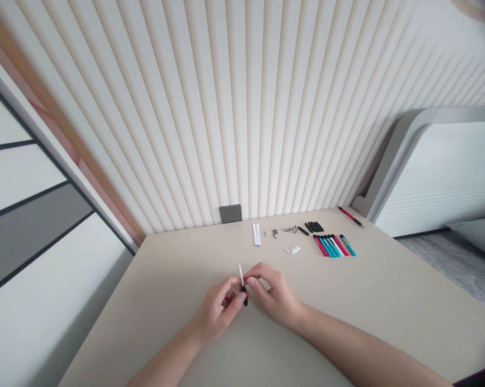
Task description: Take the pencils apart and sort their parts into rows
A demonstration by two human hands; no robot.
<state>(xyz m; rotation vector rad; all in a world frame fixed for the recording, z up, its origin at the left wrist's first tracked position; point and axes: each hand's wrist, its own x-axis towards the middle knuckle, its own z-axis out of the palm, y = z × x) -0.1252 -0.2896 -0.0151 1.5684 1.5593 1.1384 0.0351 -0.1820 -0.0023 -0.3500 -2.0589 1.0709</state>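
Near the middle of the table, my left hand (222, 305) pinches a black pen grip (245, 301) between thumb and fingers. A thin white refill (241, 275) sticks up out of the grip, tilted slightly to the left. My right hand (271, 290) is closed, thumb and forefinger together right beside the refill. What its fingertips hold, if anything, is too small to make out.
Behind my hands on the table (178, 269) lie white refills (257, 235), small metal parts (290, 229), white pieces (294, 250), black grips (315, 227) and coloured pen barrels (331, 245). A red-and-black pen (350, 216) lies at the back right. A socket (230, 213) is on the wall.
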